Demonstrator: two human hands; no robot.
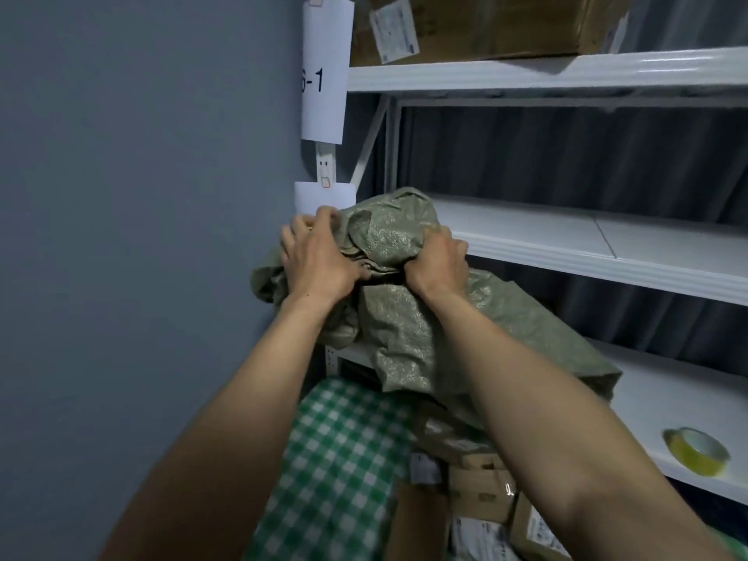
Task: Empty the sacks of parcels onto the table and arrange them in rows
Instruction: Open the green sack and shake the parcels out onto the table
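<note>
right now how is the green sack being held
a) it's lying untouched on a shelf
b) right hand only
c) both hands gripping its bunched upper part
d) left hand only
c: the left hand and the right hand both grip the bunched upper part of the green sack, which hangs above the parcels.

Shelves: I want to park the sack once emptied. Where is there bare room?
The middle shelf is bare right of the sack. The lower shelf is bare between sack and tape roll. Crowded: parcels piled under the sack beside the checked cloth; a box sits on the top shelf.
</note>
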